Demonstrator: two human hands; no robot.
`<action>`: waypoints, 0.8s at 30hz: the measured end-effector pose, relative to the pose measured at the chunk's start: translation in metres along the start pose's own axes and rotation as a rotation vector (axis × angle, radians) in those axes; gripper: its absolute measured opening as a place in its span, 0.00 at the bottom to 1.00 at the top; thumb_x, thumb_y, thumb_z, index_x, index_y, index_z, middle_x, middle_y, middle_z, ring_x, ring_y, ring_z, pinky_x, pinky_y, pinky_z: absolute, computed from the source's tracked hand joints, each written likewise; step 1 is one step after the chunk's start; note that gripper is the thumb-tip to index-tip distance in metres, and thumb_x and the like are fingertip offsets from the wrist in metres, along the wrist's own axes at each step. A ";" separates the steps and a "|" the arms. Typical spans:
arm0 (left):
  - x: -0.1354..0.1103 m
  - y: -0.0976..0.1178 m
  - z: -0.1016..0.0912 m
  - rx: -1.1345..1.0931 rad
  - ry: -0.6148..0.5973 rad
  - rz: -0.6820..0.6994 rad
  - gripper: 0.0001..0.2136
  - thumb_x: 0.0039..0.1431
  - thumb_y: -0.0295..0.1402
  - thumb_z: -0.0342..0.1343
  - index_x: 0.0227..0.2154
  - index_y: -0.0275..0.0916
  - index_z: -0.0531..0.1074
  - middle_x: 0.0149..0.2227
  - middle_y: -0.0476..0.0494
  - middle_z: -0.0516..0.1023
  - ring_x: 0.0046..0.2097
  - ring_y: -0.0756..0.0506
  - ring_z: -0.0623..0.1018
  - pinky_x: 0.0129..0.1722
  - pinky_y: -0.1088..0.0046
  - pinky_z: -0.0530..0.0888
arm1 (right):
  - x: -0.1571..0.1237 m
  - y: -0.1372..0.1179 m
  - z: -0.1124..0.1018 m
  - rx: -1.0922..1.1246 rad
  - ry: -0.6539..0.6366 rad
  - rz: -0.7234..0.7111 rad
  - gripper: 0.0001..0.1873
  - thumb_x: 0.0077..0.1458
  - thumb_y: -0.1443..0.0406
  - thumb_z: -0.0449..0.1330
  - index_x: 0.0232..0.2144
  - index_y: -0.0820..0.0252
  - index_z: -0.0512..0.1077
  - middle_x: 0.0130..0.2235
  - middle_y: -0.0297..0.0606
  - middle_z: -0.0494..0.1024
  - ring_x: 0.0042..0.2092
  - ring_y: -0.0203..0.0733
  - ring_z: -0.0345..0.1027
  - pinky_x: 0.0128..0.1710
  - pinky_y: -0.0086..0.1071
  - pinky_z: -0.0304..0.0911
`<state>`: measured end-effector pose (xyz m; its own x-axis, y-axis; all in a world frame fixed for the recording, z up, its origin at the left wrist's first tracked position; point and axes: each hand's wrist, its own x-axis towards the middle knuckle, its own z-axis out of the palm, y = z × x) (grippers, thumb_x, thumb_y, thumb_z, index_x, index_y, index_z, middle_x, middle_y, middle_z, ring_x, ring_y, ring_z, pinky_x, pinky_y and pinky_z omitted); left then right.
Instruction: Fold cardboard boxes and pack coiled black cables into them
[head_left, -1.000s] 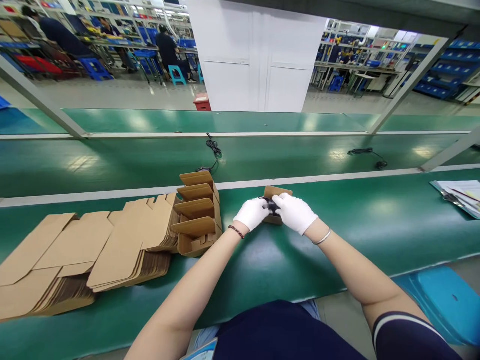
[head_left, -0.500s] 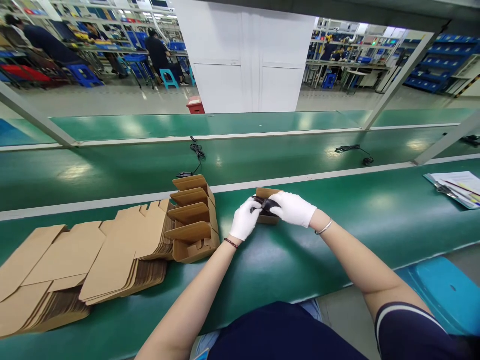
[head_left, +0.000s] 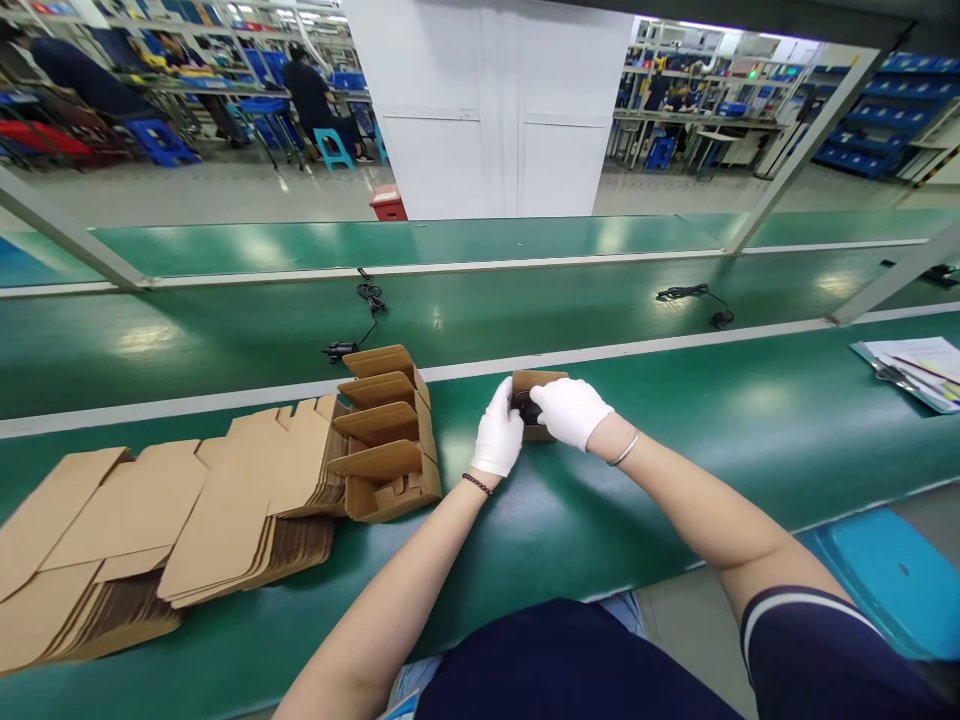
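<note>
Left hand (head_left: 499, 435): seen in the head view, white-gloved, fingers bent at the left side of a small open cardboard box (head_left: 538, 379); whether anything is gripped cannot be told.
Right hand (head_left: 574, 410): white-gloved, fingers partly curled over the box's right side and set against a black item (head_left: 526, 407); firmness of hold cannot be told.
Black item: contained in the box, partly covered by the hands.
Counter (head_left: 637, 490): flattened cartons (head_left: 217, 530) are stacked at left, beside four opened boxes (head_left: 379, 463).
</note>
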<state>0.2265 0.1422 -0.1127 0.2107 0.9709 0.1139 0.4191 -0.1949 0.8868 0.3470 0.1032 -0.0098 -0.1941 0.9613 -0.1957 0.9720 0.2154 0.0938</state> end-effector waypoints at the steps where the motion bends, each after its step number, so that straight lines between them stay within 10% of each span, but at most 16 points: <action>1: -0.001 0.000 -0.001 -0.005 -0.007 0.010 0.27 0.56 0.20 0.45 0.60 0.35 0.60 0.59 0.41 0.69 0.58 0.45 0.71 0.61 0.66 0.66 | 0.003 0.000 0.003 -0.007 0.007 0.007 0.12 0.60 0.63 0.54 0.43 0.63 0.71 0.37 0.49 0.79 0.39 0.49 0.74 0.36 0.35 0.64; 11: 0.005 -0.003 -0.008 -0.065 -0.087 -0.011 0.26 0.53 0.21 0.50 0.57 0.39 0.62 0.58 0.44 0.71 0.59 0.45 0.70 0.61 0.66 0.65 | 0.019 0.019 0.005 -0.083 -0.101 -0.210 0.10 0.56 0.64 0.57 0.38 0.56 0.77 0.33 0.42 0.80 0.35 0.46 0.75 0.32 0.33 0.61; 24: 0.010 0.002 -0.022 -0.018 -0.107 -0.040 0.24 0.52 0.22 0.52 0.53 0.37 0.65 0.52 0.41 0.75 0.54 0.42 0.75 0.57 0.62 0.69 | 0.024 0.008 0.016 -0.146 0.074 -0.186 0.13 0.61 0.68 0.50 0.42 0.66 0.73 0.40 0.52 0.78 0.40 0.51 0.74 0.35 0.36 0.62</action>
<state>0.2104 0.1542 -0.0997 0.2877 0.9572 0.0303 0.4132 -0.1526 0.8977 0.3524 0.1252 -0.0293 -0.3827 0.9114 -0.1514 0.8902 0.4076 0.2035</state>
